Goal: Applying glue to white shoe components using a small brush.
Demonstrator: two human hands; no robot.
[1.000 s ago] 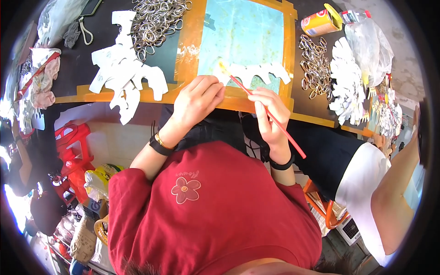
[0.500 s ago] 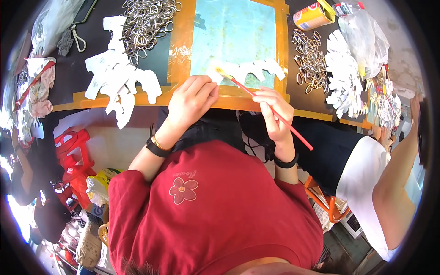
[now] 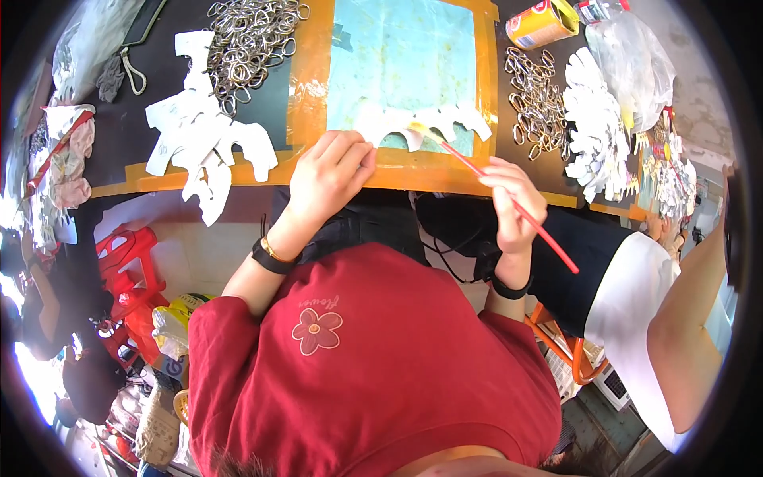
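Note:
A white scalloped strip point(image 3: 409, 131) lies along the near part of a light blue sheet point(image 3: 401, 56). My left hand point(image 3: 332, 171) is closed, with its curled fingertips at the strip's left end; the exact grip is partly hidden. A slim red-handled brush point(image 3: 534, 219) is in my right hand point(image 3: 513, 203), its fingers wrapped round the handle. The brush tip touches the middle of the strip, where a yellowish patch shows. To the left, several white cut pieces point(image 3: 191, 111) lie in an overlapping pile, partly over the table edge.
Metal rings are heaped at the back left point(image 3: 246, 48), and more metal rings point(image 3: 536, 103) lie right of the sheet. Beyond these sit a stack of white pieces point(image 3: 592, 127), a clear plastic bag point(image 3: 632, 71) and an orange-yellow can point(image 3: 544, 25). Another person's arm point(image 3: 687, 342) is at the right.
My right hand has shifted right with the brush. The brush tip has slid from the strip's left end to its middle. My left hand has stayed nearly still.

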